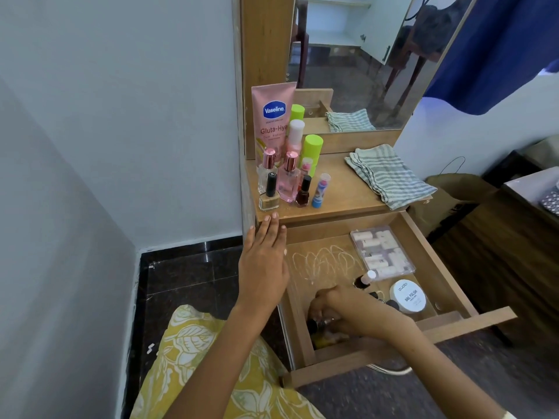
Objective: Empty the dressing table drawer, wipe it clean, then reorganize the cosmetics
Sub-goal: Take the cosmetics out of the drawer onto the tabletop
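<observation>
One wooden dressing table (348, 204) with a tall mirror (363, 55) fills the upper centre of the head view, and its pulled-out wooden drawer (429, 252) lies open below it, at 5 o'clock from the tabletop. A grey-and-white striped cloth (387, 173) rests folded at the 3 o'clock end of the tabletop, one corner hanging just over the edge. At the 9 o'clock end stands a cluster of cosmetics: a tall pink Vaseline lotion tube (272, 116) at the back, a lime-green capped bottle (311, 152) just beside it, two clear pink perfume bottles with rose-gold caps (289, 176), a beige nail polish bottle (269, 195), a dark red nail polish bottle (303, 193) and a small blue lip balm stick (320, 190) nearest the front edge.

Inside the drawer, a clear plastic box of pale press-on nails (382, 252) lies at 1 o'clock, and a round white nail polish remover tub (408, 296) sits at 4 o'clock. White scribbled streaks (326, 261) mark the bare drawer floor.

The left hand (266, 261) is flat with fingers spread apart, fingertips touching the table's front edge at the drawer's 10 o'clock corner. The right hand (341, 313) reaches into the drawer's 7 o'clock corner, fingers curled together over small bottles (320, 325); which one it grips cannot be told.
</observation>
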Demonstrator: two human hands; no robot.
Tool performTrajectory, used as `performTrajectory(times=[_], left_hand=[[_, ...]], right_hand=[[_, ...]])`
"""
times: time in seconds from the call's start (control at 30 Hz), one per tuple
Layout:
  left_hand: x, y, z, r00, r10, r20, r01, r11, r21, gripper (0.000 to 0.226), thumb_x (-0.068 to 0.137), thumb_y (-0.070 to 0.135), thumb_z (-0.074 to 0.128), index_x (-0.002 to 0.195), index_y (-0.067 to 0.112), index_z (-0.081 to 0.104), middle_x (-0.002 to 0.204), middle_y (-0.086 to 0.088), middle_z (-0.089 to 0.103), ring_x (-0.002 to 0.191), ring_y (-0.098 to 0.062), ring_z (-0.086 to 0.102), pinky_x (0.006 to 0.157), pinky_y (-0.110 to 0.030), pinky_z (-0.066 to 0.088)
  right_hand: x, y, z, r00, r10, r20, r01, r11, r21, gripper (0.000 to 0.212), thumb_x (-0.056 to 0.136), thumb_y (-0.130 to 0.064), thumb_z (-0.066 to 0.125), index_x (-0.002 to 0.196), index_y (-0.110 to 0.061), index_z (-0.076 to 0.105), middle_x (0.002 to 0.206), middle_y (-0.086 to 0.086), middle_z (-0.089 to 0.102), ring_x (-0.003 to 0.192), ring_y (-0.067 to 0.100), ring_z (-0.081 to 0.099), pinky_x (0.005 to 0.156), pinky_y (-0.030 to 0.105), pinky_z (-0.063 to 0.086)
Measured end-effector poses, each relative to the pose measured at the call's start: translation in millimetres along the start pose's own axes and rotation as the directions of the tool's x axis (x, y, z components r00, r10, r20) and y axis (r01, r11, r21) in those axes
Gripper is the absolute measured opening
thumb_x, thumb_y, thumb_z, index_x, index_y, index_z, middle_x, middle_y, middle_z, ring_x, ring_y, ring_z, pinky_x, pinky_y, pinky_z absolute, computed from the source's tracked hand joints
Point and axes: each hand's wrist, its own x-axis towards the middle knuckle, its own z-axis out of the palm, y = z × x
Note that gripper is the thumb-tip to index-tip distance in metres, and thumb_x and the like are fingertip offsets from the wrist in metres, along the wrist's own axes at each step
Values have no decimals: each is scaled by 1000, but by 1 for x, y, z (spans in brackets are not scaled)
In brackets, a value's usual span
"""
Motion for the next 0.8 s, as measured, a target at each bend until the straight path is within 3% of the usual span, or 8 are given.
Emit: performTrajectory(times=[0.1, 0.2, 0.27, 0.37, 0.43, 0.63, 0.8], left_hand=[[2, -3, -3, 1000, 18, 1, -18, 1000, -4, 45, 97, 19, 41, 142, 14, 35, 153, -4, 23, 142, -15, 18, 118, -36, 8], [1, -2, -4, 1000, 25, -6, -25, 1000, -14, 46, 99, 19, 37, 145, 14, 29, 153, -4, 21, 143, -15, 16, 117, -34, 4], [0, 0, -4, 1000, 14, -17, -15, 999, -30, 46, 98, 17, 39, 144, 12, 33, 152, -5, 25, 142, -17, 19, 116, -34, 6], [0, 2, -4, 1000, 3, -17, -3, 1000, -26, 48, 98, 18, 38, 145, 12, 31, 153, -5, 23, 143, -16, 17, 117, -35, 5], [0, 2, -4, 1000, -1, -16, 0, 1000, -22, 48, 98, 19, 36, 145, 12, 29, 154, -5, 22, 143, -16, 16, 118, -35, 6], [0, 2, -1, 1000, -6, 5, 6, 1000, -13, 50, 98, 19, 34, 147, 12, 24, 155, -4, 18, 144, -16, 12, 118, -38, 7], [-1, 2, -1, 1000, -2, -1, 2, 999, -50, 49, 96, 16, 41, 144, 10, 31, 152, -6, 24, 142, -19, 18, 117, -40, 12]], right_hand=[[-6, 3, -14, 964, 102, -247, -12, 940, 342, 26, 88, -13, 62, 113, -17, 58, 114, -2, 60, 101, 12, 61, 87, 32, 53], [-1, -1, -36, 846, 277, -456, 3, 852, 523, 24, 89, -17, 62, 113, -18, 57, 107, 2, 60, 89, 14, 64, 78, 38, 56], [9, -3, -51, 728, 365, -581, -45, 870, 491, 24, 88, -23, 65, 111, -18, 62, 102, 0, 60, 83, 14, 60, 75, 37, 54], [26, -14, -73, 491, 494, -717, -64, 842, 536, 25, 78, -28, 75, 102, -19, 70, 90, -6, 64, 77, 12, 58, 68, 27, 46], [37, -22, -83, 412, 535, -738, -40, 820, 571, 23, 73, -25, 78, 94, -20, 70, 86, -5, 68, 76, 12, 61, 69, 28, 48], [63, -38, -94, 407, 554, -727, -98, 817, 568, 23, 74, -17, 71, 97, -16, 68, 84, -1, 68, 80, 18, 62, 64, 26, 42], [65, -42, -92, 534, 543, -648, -340, 840, 423, 26, 82, -30, 65, 105, -17, 65, 98, 2, 66, 91, 24, 61, 66, 29, 42]])
